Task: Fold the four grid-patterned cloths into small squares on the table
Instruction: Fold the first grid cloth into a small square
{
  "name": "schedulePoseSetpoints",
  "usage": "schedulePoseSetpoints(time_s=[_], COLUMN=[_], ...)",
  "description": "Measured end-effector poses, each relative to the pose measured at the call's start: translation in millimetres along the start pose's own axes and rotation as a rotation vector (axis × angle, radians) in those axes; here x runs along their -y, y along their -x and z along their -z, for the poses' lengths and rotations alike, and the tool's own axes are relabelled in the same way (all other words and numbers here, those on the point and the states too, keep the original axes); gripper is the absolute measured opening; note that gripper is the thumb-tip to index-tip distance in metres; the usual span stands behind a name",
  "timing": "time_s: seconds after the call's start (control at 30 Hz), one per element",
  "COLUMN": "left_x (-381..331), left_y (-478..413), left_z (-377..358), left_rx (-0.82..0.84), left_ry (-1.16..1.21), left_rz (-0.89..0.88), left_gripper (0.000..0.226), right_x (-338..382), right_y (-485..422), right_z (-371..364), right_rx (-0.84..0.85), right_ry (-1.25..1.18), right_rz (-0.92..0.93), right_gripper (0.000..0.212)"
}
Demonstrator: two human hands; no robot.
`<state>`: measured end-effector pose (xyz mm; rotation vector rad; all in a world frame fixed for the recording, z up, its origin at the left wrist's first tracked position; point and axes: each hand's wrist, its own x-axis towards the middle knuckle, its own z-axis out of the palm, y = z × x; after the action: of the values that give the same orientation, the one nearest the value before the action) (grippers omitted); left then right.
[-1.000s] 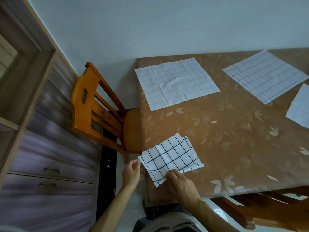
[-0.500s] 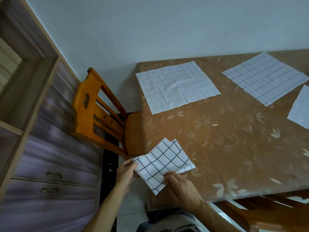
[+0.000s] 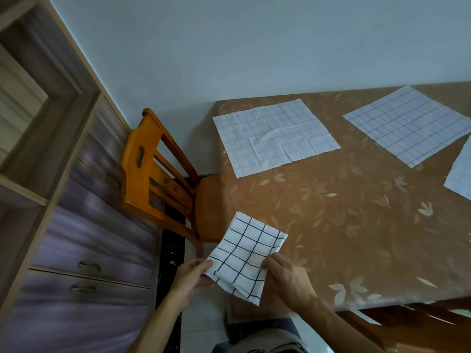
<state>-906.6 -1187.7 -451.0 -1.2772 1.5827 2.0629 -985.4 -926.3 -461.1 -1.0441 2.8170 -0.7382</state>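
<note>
Pale blue-grey wall point(image 3: 254, 47) from 10 to 2 o'clock, evenly lit. At 9 o'clock, wood-framed cabinet point(image 3: 51, 200) with open shelves above, 2 purple-grey drawers point(image 3: 84, 266) with metal handles below. Near centre, orange wooden chair point(image 3: 155, 179), tucked against brown leaf-patterned table point(image 3: 356, 225) at 3 o'clock. Light tiled floor point(image 3: 204, 327) at 6 o'clock.

One folded cloth point(image 3: 248, 253), three flat.
</note>
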Motion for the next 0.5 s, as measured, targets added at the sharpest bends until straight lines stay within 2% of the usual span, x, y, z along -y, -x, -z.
schedulePoseSetpoints(time_s=[0.07, 0.2, 0.3, 0.37, 0.43, 0.5], left_x=[-0.6, -1.4, -3.0, -2.6, -0.2, 1.9], left_y=[3.6, 2.5, 1.0, -0.5, -3.0, -2.4], left_z=[-2.1, -9.6, -17.1, -20.2, -22.2, -24.1], left_rx=[0.03, 0.058, 0.091, 0.09, 0.082, 0.085], left_ry=[-0.036, -0.045, 0.02, 0.077, 0.134, 0.156], left_rz=[0.02, 0.082, 0.12, 0.135, 0.148, 0.16], left_gripper=[0.019, 0.024, 0.027, 0.03, 0.034, 0.027], right_x=[-2.6, -10.2, -17.8, -18.6, -16.4, -15.9], right_y=[0.2, 5.7, 13.2, 19.5, 27.2, 34.1], right_z=[-1.4, -2.4, -2.3, -3.1, -7.0, -14.4], right_rx=[0.008, 0.027, 0.075, 0.117, 0.168, 0.214], right_ry=[0.022, 0.02, 0.032, 0.092, 0.168, 0.199], right_rz=[-0.025, -0.084, -0.081, -0.054, 0.008, 0.033], right_gripper=[0.009, 0.021, 0.045, 0.06, 0.062, 0.063])
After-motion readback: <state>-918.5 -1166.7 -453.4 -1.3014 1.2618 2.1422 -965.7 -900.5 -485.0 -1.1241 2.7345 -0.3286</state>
